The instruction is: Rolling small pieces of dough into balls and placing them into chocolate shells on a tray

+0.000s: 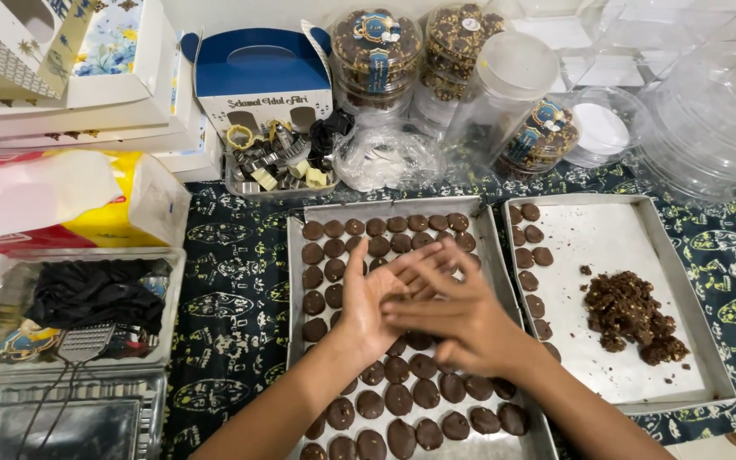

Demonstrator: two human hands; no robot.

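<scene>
Filling tray (489,247): chocolate cookies (385,400)

Bright, even indoor light from above. Glare whitens the clear plastic lids (713,111) at two o'clock. Soft shadows fall under the hands. Edges bow slightly; the fingers are motion-blurred.
</scene>
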